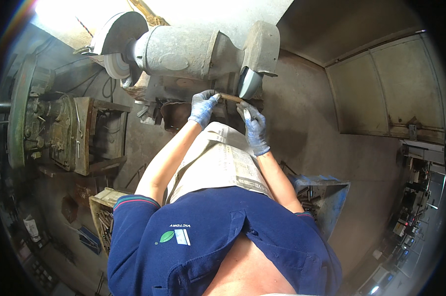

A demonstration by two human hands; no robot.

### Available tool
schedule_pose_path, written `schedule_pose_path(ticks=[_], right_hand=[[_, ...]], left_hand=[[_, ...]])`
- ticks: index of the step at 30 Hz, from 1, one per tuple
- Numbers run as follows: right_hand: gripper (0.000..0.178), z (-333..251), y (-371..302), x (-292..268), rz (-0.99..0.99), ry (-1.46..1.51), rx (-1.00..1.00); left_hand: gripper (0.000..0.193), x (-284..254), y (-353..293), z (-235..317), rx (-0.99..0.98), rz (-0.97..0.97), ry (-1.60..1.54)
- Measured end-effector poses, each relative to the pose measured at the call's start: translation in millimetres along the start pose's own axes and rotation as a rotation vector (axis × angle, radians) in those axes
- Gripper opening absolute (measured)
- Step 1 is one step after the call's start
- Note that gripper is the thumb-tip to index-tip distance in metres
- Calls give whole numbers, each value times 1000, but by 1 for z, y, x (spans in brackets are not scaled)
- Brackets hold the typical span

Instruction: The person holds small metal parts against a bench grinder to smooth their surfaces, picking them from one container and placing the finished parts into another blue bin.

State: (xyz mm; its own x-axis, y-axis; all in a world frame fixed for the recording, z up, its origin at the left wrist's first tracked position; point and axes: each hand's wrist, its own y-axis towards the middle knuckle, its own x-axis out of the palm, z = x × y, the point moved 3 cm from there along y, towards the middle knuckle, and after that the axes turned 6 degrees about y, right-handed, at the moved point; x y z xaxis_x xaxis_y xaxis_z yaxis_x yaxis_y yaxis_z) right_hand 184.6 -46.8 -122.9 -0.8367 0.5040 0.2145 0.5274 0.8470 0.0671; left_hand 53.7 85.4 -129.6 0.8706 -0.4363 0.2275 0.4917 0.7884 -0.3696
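A short brownish rod [230,97] is held crosswise between my two gloved hands. My left hand [203,106], in a blue and grey work glove, pinches its left end. The fingers of my right hand [253,125], gloved alike, close on its right end. Just above that end is the right grinding wheel [250,82] of a grey bench grinder [178,52]. Whether the rod touches the wheel I cannot tell. A second, pale wheel [116,66] sits under the guard on the grinder's left side.
Sheets of newspaper [218,160] cover my lap. On my left stands a greenish machine [55,128] with a metal frame. A crate [102,203] of metal parts is at my left side, and a blue-grey bin [334,204] of rods at my right. Metal cabinets [380,89] line the right.
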Motion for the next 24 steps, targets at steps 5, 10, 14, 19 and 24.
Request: schedule_pose_path(ticks=[5,10,14,19,24], right_hand=[[30,-62,-31,5,-124,-569,-455],[48,-105,-54,12,-185,-550,-503],[53,-127,-59,19,-227,-589,-601],[54,-124,-62,16,-253,-522,-567],[50,-121,-63,11,-230,-574,-474]], left_hand=[[12,-1,-44,20,20,-176,-125],[21,-1,-74,39,27,-405,-282],[23,5,-82,56,-83,-435,-293],[18,11,-73,55,-73,-375,-159],[13,14,-77,61,-28,-307,-98]])
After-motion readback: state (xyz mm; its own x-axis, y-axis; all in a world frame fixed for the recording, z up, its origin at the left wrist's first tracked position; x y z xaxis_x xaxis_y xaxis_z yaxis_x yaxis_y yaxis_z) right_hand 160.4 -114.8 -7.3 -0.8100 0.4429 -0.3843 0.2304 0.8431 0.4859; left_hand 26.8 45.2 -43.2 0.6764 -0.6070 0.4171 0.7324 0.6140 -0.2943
